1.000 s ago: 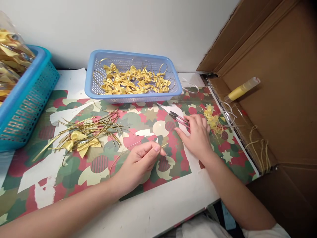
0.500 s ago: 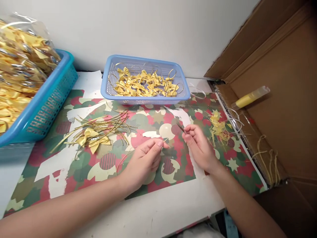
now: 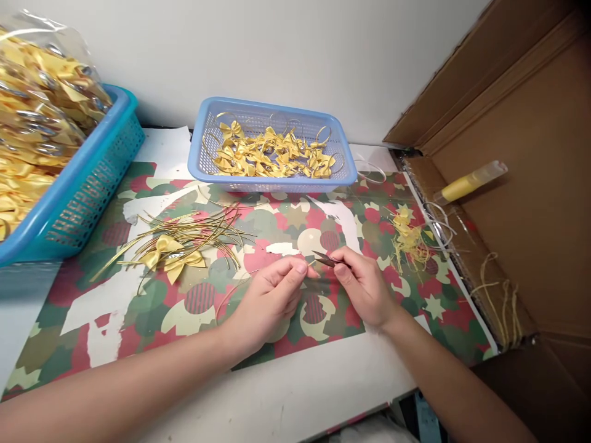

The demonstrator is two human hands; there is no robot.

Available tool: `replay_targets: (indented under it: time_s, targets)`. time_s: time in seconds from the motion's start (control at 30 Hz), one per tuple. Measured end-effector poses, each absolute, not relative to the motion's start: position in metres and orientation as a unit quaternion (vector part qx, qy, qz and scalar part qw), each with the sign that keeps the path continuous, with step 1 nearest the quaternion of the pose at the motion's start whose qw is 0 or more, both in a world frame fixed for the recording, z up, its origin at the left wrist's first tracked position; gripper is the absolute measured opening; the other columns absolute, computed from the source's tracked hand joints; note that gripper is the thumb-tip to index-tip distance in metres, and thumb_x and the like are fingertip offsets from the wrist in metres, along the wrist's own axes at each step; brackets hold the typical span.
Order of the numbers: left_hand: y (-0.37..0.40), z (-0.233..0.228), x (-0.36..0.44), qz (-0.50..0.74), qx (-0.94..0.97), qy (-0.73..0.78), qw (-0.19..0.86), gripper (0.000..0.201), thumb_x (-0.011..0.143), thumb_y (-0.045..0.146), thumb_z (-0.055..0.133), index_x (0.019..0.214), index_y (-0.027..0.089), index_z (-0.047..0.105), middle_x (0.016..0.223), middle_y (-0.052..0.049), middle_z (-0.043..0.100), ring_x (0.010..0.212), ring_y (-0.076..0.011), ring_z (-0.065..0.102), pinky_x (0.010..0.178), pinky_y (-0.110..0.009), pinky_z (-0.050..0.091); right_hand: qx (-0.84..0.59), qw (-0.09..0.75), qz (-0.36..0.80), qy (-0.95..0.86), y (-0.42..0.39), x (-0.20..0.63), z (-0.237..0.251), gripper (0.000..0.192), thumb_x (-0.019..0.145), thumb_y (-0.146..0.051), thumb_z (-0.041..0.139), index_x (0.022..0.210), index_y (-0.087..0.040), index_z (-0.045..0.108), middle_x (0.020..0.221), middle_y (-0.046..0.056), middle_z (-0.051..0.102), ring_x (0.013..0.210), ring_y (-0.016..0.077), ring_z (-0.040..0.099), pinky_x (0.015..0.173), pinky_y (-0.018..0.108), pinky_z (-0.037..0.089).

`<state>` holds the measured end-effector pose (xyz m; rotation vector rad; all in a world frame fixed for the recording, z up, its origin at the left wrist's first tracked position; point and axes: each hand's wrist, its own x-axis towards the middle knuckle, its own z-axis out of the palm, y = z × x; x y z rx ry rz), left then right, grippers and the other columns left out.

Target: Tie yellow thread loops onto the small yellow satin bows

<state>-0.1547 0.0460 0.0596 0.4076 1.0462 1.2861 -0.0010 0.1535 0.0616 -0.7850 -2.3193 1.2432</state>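
Note:
My left hand pinches a thin gold cord between thumb and forefinger. The cord trails out to the left in a curve, and a short end pokes out past the fingertips. My right hand is closed on small dark scissors. Their blades are parted and point left, close to the left fingertips. To the left lie a loose bundle of gold cords and gold ribbon bows. The handles of the scissors are mostly hidden in my right hand.
Behind, a blue basket holds several gold bows with cord loops. A teal basket with bagged bows stands at left. Yellow scraps lie at right, beside a cardboard wall with a yellow-filled tube. Patterned paper covers the table.
My right hand has moved the scissors left and slightly down, up to the left fingertips, and the blades now show parted. My left hand has stayed nearly still with the cord.

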Motion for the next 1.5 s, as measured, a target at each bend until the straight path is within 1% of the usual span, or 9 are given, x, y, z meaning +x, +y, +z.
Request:
replay_targets:
  time_s: [0.13,0.27,0.53,0.73,0.9,1.13,1.5]
  targets:
    - [0.0460,0.0610,-0.1537,0.561,0.195,0.464,0.657,0.045,0.079,0.060,0.068,0.081,0.016,0.059,0.044,0.012,0.023,0.042,-0.0048,0.014,0.040,-0.018,0.013,-0.257,0.204,0.445,-0.833,0.1533,-0.0014,0.0614,0.034,0.100,-0.045,0.039,0.084,-0.019,0.053,0.065,-0.002,0.049,0.057,0.0110,0.041,0.054,0.024,0.033]
    - [0.0467,0.0607,-0.1539,0.563,0.198,0.459,0.658,0.045,0.080,0.060,0.068,0.081,0.016,0.060,0.044,0.012,0.024,0.042,-0.0048,0.014,0.041,-0.018,0.013,-0.244,0.210,0.442,-0.837,0.1535,-0.0019,0.0614,0.033,0.101,-0.043,0.039,0.083,-0.019,0.052,0.064,-0.003,0.047,0.056,0.0099,0.039,0.052,0.023,0.031]
    - [0.0471,0.0605,-0.1534,0.563,0.194,0.453,0.664,0.043,0.080,0.058,0.069,0.081,0.016,0.061,0.044,0.012,0.023,0.042,-0.0051,0.014,0.041,-0.019,0.012,-0.247,0.209,0.426,-0.845,0.1529,-0.0017,0.0620,0.038,0.101,-0.048,0.036,0.081,-0.020,0.052,0.064,-0.002,0.048,0.056,0.0105,0.041,0.052,0.024,0.032]
    - [0.0482,0.0625,-0.1538,0.561,0.193,0.460,0.660,0.044,0.079,0.059,0.069,0.079,0.016,0.060,0.045,0.011,0.024,0.043,-0.0050,0.015,0.041,-0.019,0.013,-0.239,0.218,0.427,-0.844,0.1533,-0.0022,0.0633,0.036,0.101,-0.046,0.037,0.081,-0.020,0.052,0.064,-0.002,0.048,0.056,0.0103,0.042,0.052,0.023,0.032]
    - [0.0483,0.0636,-0.1544,0.555,0.194,0.469,0.659,0.045,0.078,0.059,0.069,0.079,0.016,0.060,0.044,0.011,0.024,0.043,-0.0052,0.016,0.041,-0.019,0.013,-0.251,0.215,0.428,-0.841,0.1537,-0.0027,0.0627,0.040,0.101,-0.049,0.036,0.080,-0.020,0.052,0.065,-0.002,0.049,0.056,0.0108,0.042,0.052,0.024,0.033]
    - [0.0484,0.0635,-0.1533,0.558,0.194,0.462,0.661,0.045,0.077,0.059,0.070,0.079,0.016,0.061,0.044,0.011,0.024,0.042,-0.0050,0.016,0.041,-0.019,0.013,-0.246,0.221,0.432,-0.839,0.1534,-0.0028,0.0627,0.036,0.101,-0.046,0.039,0.078,-0.020,0.051,0.063,-0.003,0.047,0.056,0.0102,0.040,0.052,0.024,0.031]
    - [0.0469,0.0619,-0.1543,0.551,0.196,0.469,0.662,0.046,0.078,0.061,0.069,0.080,0.016,0.060,0.044,0.011,0.022,0.043,-0.0052,0.015,0.041,-0.019,0.012,-0.271,0.226,0.424,-0.834,0.1541,-0.0017,0.0613,0.040,0.100,-0.048,0.038,0.073,-0.020,0.048,0.059,-0.003,0.042,0.053,0.0106,0.038,0.052,0.024,0.031]
